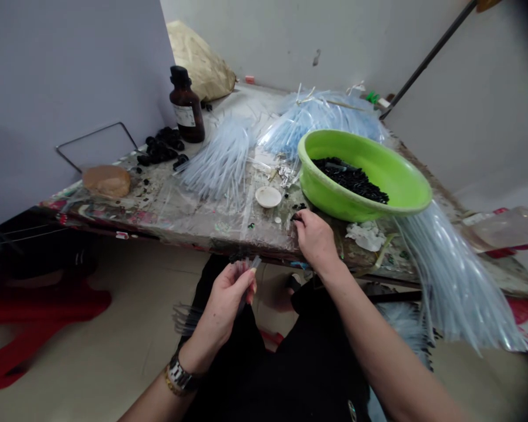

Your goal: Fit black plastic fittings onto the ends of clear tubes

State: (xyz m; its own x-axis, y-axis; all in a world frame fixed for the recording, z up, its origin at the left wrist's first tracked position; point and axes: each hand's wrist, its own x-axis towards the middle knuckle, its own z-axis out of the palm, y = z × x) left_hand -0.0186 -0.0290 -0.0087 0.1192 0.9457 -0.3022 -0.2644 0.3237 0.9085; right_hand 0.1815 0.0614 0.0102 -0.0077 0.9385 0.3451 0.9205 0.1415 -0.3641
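My left hand [229,296] is closed around a small bunch of clear plastic tubes [187,319], held below the table's front edge. Dark pieces show at the upper end of that bunch. Over the table edge, my right hand [315,239] pinches a small black piece [295,217] between thumb and fingers. A few more black bits lie on the tabletop just beyond those fingertips. Close by on the right stands a green basin [365,176] with a heap of small black pieces [352,179] in it. A small white dish [268,197] sits left of my right hand.
Loose bundles of clear tubes [224,155] lie on the stained table [193,214]; another bundle [462,281] hangs over the right edge. A brown bottle [187,108], black clumps [162,145] and a tan lump [107,180] are at the left. Crumpled tissue [366,235] lies beside the basin.
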